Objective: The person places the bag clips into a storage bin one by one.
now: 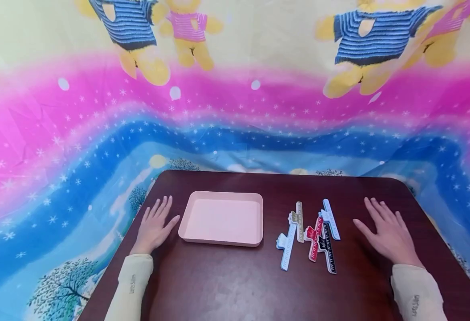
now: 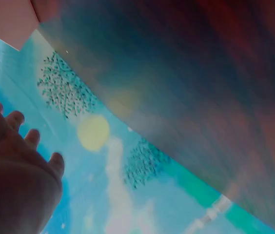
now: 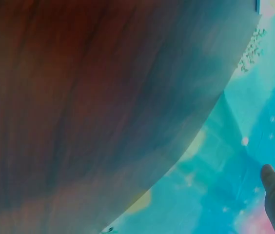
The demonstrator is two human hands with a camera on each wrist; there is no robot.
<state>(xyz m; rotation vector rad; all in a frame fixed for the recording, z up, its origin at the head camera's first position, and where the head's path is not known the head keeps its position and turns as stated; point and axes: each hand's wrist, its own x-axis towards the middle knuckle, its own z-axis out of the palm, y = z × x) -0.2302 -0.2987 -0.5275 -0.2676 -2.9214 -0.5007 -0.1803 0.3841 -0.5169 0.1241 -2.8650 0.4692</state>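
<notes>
My left hand (image 1: 154,227) lies on the table with its fingers straight and spread, just left of a shallow pink tray (image 1: 220,240). Nothing is in it. On the right side, my right hand (image 1: 391,234) rests the same way, fingers spread and holding nothing. Between the tray and that hand lie several long clips with piano-key stripes: a gold one (image 1: 300,227), a pale blue one (image 1: 287,252), a red one (image 1: 313,249), a black one (image 1: 330,256) and another light blue one (image 1: 331,220). Some of these overlap. Each wrist view shows fingers at its edge.
The dark brown table (image 1: 226,285) has rounded far corners. Behind and beside it hangs a printed cloth (image 1: 235,107) in pink and blue, with bears and snowflakes. The tray's corner (image 2: 10,19) also shows in the left wrist view.
</notes>
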